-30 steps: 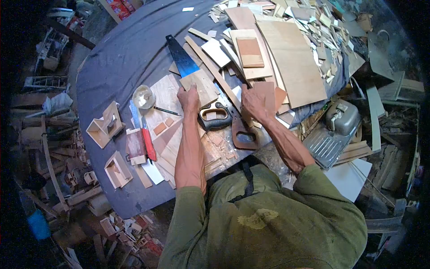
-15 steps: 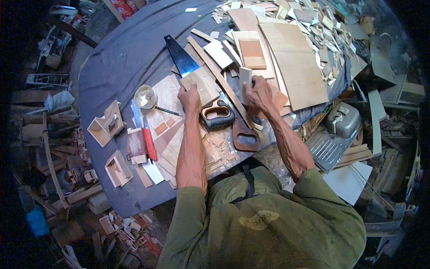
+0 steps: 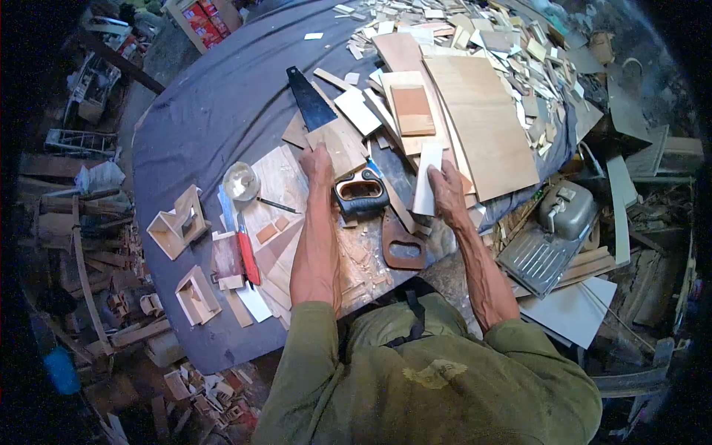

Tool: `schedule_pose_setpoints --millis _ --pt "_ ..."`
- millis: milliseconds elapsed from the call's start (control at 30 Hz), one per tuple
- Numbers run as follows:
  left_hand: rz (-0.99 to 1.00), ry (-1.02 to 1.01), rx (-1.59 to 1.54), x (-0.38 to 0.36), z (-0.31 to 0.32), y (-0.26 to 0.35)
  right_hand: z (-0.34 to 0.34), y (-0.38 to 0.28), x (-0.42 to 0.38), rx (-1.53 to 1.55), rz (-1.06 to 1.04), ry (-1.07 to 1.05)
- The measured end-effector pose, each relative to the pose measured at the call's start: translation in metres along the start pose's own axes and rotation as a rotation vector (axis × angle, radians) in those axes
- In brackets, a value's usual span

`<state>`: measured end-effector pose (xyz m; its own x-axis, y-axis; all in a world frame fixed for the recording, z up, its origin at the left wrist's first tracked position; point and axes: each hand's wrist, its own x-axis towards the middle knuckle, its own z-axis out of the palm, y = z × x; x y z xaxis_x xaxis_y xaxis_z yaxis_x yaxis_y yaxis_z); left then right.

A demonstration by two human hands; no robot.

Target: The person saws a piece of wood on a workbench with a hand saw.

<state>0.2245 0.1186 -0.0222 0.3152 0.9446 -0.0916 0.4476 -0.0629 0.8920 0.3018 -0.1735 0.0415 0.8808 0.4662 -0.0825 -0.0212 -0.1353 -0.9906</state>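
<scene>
My left hand [image 3: 319,165] is closed on the near left edge of a thin plywood piece [image 3: 343,144], which lies over the middle of a handsaw. The black blade [image 3: 310,102] of that saw sticks out beyond the plywood, and its black-and-tan handle [image 3: 361,193] shows on the near side. In my right hand [image 3: 447,194] is a white-faced wooden strip [image 3: 426,178], gripped along its right edge and tilted. Between my arms lies a second saw's brown wooden handle [image 3: 404,251], its blade mostly hidden by wood strips.
Left of my left arm are a glue tub [image 3: 241,182], a black pencil [image 3: 279,205], a red-handled cutter [image 3: 248,256] and two small wooden boxes [image 3: 178,222]. Large plywood sheets [image 3: 482,122] and heaped offcuts [image 3: 489,37] cover the far right. A metal sink [image 3: 564,211] stands beyond the table's right edge.
My right hand has turned the strip so its white face shows, and brought it slightly nearer me. My left hand keeps its grip on the plywood. The camera view has shifted a little.
</scene>
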Motion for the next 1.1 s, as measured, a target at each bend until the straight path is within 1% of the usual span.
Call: schedule_pose_setpoints --millis 33,133,200,233,267,300,333,367,400,433,500,533,567,633,667,700,767,800,833,900,933,1033,1067,1100 --pt "0.009 -0.004 -0.004 0.000 0.002 -0.005 -0.001 -0.011 -0.009 0.126 0.151 -0.010" --pt "0.027 -0.006 -0.015 -0.003 0.002 -0.008 -0.003 -0.012 -0.018 0.142 0.170 -0.057" --pt "0.020 0.006 -0.013 -0.011 0.001 0.000 -0.004 0.013 -0.013 -0.005 0.090 -0.073" --pt "-0.024 -0.011 -0.024 -0.019 -0.003 0.014 -0.002 0.016 -0.013 -0.078 0.050 -0.084" --pt "-0.068 -0.030 -0.034 -0.027 -0.008 0.029 -0.003 0.017 -0.014 -0.181 -0.038 -0.100" --pt "-0.112 -0.048 -0.045 -0.032 -0.012 0.036 -0.001 0.020 -0.015 -0.282 -0.091 -0.073" --pt "-0.080 -0.082 0.216 -0.016 -0.008 0.024 0.002 0.026 -0.017 -0.382 -0.145 -0.045" --pt "-0.044 -0.056 0.298 -0.011 -0.007 0.023 0.005 0.029 -0.018 -0.480 -0.203 -0.015" --pt "-0.010 -0.030 0.382 -0.011 -0.008 0.026 0.007 0.012 -0.025 -0.585 -0.118 -0.074" --pt "0.024 -0.004 0.466 -0.013 -0.010 0.028 0.010 0.014 -0.025 -0.706 -0.159 -0.065" --pt "0.084 -0.057 0.479 -0.018 -0.025 0.043 0.018 0.028 -0.022 -0.942 -0.243 -0.051" --pt "0.109 -0.083 0.491 -0.024 -0.040 0.054 0.022 0.044 -0.017 -0.904 -0.195 -0.060" --pt "0.174 -0.151 0.426 -0.031 -0.059 0.062 0.022 0.029 -0.020 -0.747 -0.257 -0.099" --pt "0.294 -0.291 0.290 -0.048 -0.099 0.066 0.027 0.029 -0.020 -0.727 -0.309 -0.125" --pt "0.403 -0.312 0.227 -0.056 -0.117 0.056 0.029 0.033 -0.019 -0.768 -0.305 -0.147" --pt "0.371 -0.292 0.243 -0.064 -0.135 0.041 0.029 0.042 -0.018 -0.745 -0.338 -0.127" --pt "0.313 -0.248 0.271 -0.083 -0.167 0.010 0.029 0.053 -0.019 -0.724 -0.296 -0.082" --pt "0.369 -0.212 0.385 -0.102 -0.184 0.002 0.030 0.056 -0.020 -0.741 -0.314 -0.007" --pt "0.427 -0.178 0.500 -0.121 -0.201 -0.005 0.028 0.065 -0.019 -0.632 -0.299 0.015" --pt "0.516 -0.238 0.644 -0.161 -0.220 -0.005 0.026 0.086 -0.019 -0.418 -0.269 0.056" --pt "0.561 -0.265 0.713 -0.176 -0.224 -0.005 0.029 0.055 -0.035 -0.327 -0.150 0.011" --pt "0.488 -0.310 0.871 -0.194 -0.220 -0.047 0.034 0.022 -0.066 -0.259 0.067 -0.066" --pt "0.455 -0.306 0.764 -0.192 -0.218 -0.057 0.036 0.024 -0.072 -0.209 0.129 -0.069" --pt "0.501 -0.288 0.763 -0.194 -0.220 -0.055 0.039 0.027 -0.079 -0.114 0.135 -0.078"
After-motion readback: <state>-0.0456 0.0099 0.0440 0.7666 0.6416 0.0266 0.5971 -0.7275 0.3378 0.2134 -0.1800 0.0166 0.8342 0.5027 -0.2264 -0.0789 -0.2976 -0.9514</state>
